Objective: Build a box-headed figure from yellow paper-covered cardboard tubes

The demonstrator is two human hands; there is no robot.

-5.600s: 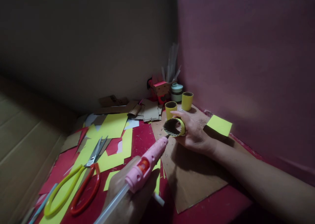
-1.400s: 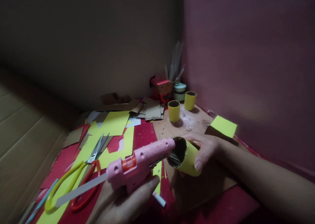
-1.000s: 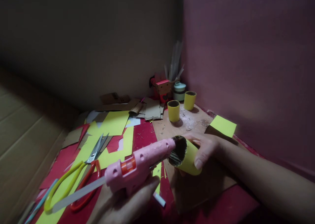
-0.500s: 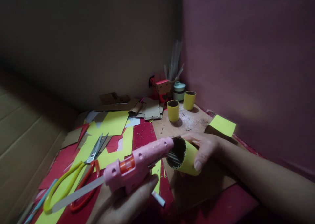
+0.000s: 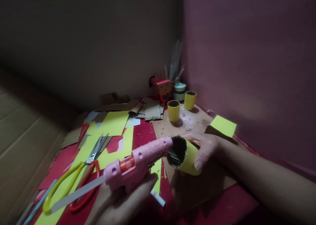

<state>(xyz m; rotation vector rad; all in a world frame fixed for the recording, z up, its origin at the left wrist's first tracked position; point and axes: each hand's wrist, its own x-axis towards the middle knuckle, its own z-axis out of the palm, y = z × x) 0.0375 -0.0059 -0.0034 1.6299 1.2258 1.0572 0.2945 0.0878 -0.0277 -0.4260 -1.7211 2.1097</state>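
My left hand is wrapped round the handle of a pink hot glue gun, with a long glue stick poking out of its rear. The gun's nozzle is at the open rim of a yellow paper-covered tube. From the right, my right hand grips this tube, thumb on the near side and most fingers hidden behind it. The tube lies tilted, its dark opening facing left toward the gun. Whether the nozzle touches the rim I cannot tell.
Two yellow tubes stand on the cardboard sheet. Scissors lie on yellow paper at left. A yellow square rests at right. A teal lidded pot and clear glue sticks are in the corner.
The glue gun in my left hand has shifted very slightly left and down along the tube's rim. My right hand and the tube have barely moved.
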